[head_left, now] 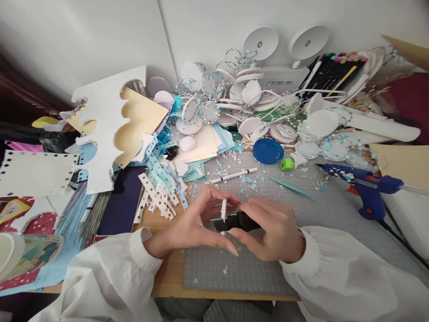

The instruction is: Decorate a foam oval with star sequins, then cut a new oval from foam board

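Note:
Above the front of the grey cutting mat [241,273], my right hand [271,228] is closed around a black utility knife [246,221]. Its dark blade points left and meets a thin white foam piece [224,209], seen edge-on. My left hand [197,219] curves round that piece, fingers above and thumb below, gripping it. Part of the piece is hidden by the blade and fingers. Beyond my hands a white pen [233,175] lies on the mat among tiny blue and white star-shaped bits.
A blue glue gun [365,183] lies at the right, its cord trailing forward. Teal tweezers [291,188], a blue round lid [268,151] and a green tape measure [287,164] are behind my hands. White discs [251,91] pile up at the back. Punched paper strips [161,188] lie left.

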Tool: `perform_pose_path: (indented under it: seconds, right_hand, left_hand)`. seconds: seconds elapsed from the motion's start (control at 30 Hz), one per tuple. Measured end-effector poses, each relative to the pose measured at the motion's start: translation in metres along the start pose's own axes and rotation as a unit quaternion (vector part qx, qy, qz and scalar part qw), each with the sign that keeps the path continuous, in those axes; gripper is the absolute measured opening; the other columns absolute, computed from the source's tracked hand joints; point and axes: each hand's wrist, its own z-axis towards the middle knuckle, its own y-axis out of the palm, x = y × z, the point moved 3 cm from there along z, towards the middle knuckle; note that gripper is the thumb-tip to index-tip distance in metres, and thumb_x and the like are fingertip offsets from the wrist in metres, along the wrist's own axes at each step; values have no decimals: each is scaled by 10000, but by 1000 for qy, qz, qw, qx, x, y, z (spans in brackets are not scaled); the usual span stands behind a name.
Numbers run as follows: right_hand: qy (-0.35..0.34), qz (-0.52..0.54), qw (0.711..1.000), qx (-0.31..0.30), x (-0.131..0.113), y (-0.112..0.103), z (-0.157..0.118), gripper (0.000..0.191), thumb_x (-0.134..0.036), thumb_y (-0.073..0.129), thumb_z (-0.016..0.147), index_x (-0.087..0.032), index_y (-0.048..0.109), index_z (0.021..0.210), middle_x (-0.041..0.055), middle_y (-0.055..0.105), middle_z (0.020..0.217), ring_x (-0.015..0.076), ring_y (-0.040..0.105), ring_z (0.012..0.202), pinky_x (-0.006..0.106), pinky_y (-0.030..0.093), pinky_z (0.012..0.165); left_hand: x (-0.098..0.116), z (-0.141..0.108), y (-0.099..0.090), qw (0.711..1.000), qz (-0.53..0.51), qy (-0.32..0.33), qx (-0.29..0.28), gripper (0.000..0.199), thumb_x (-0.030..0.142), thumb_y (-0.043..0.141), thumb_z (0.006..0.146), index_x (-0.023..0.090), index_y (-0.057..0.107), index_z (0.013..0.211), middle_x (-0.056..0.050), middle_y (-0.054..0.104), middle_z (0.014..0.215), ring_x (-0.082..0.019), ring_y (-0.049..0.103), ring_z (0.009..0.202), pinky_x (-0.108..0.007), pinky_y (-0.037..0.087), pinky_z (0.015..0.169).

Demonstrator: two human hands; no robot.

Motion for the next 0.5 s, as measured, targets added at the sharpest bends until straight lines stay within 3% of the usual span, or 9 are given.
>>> perform_pose_path:
  seconds: [0.23,0.37,0.5]
  right_hand:
    - [36,-12,999,23,13,-3,1,277,-415,553,851,-170,572,724,20,578,574,138,530,516,257,358,500]
    - [60,-22,996,64,21,-9,2,231,-372,553,856,-178,556,731,15,572,565,136,516,506,255,348,496]
    - [38,0,998,54,15,-8,3,233,-385,548,855,-179,553,745,9,568,566,135,514,500,253,353,494]
  left_hand:
    - [2,0,0,1000,-17,-13,1,743,70,860,510,255,483,1123,-82,506,1293,-259,476,1235,-433,369,1039]
    - [1,1,-3,999,-20,0,26,703,162,873,522,259,518,1121,-86,435,1369,-275,454,1257,-423,367,1048]
    - [2,3,-5,999,-1,12,35,696,235,841,596,284,534,1218,-80,423,1380,-285,414,1293,-438,341,1085]
